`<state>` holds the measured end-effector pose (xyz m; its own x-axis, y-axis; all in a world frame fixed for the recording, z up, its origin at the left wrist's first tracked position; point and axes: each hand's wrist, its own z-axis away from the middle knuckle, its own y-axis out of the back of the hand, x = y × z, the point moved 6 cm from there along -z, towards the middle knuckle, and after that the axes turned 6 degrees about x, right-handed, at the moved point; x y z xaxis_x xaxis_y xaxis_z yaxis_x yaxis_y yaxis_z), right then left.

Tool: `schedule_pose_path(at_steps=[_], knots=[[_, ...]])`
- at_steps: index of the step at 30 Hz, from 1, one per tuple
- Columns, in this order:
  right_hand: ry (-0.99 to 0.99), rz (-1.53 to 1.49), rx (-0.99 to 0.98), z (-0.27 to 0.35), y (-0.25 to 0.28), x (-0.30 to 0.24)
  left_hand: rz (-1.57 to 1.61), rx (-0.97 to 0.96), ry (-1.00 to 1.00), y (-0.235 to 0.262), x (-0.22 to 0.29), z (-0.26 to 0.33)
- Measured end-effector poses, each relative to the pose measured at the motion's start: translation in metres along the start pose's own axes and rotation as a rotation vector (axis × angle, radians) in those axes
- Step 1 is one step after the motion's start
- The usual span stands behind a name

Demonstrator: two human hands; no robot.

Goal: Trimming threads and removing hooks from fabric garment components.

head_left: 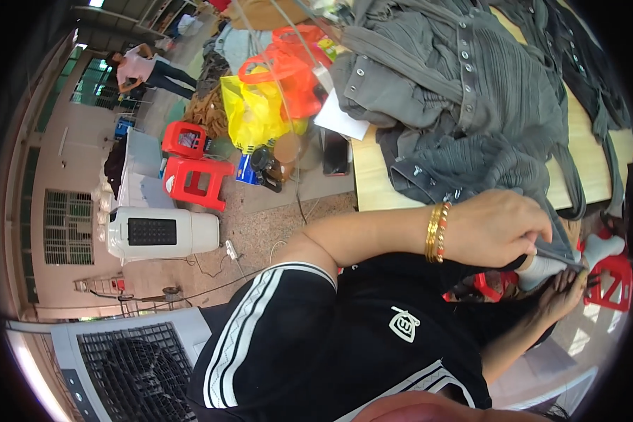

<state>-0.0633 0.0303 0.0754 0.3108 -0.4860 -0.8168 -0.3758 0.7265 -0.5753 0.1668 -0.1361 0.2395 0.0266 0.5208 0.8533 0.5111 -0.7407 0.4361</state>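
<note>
A pile of dark grey ribbed garments (429, 84) with metal snap buttons lies on a pale wooden table (376, 176). From it a narrow grey strap of cloth (557, 254) runs down over the table's edge. My left hand (503, 228), with gold and beaded bracelets at its wrist, is closed, thumb and fingers pinching this strap. Lower down, my right hand (566, 295) has its fingers bent around the strap's far end, partly in shadow. Something white, perhaps a sock (541, 271), shows behind the hands.
A phone (336, 155) and white paper (341, 116) lie at the table's left edge, beside yellow (250, 109) and red plastic bags (288, 67). Red stools (197, 179), a white appliance (162, 235) and floor cables are at left. A person (151, 70) stands far off.
</note>
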Motion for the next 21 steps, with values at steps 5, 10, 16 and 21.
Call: schedule_pose_path(at_steps=[5,10,16,21], knots=[[0.075,0.026,0.028,0.0,0.023,-0.008,-0.172,-0.029,-0.007,-0.018,-0.004,-0.002],[0.118,0.044,0.079,0.001,0.019,-0.018,-0.302,-0.058,-0.024,-0.029,-0.005,-0.005],[0.205,-0.011,0.087,-0.013,0.021,-0.039,-0.143,-0.115,-0.006,-0.034,0.001,-0.01],[0.229,0.236,0.161,-0.014,0.021,-0.032,-0.201,0.074,-0.126,-0.03,-0.008,-0.012]])
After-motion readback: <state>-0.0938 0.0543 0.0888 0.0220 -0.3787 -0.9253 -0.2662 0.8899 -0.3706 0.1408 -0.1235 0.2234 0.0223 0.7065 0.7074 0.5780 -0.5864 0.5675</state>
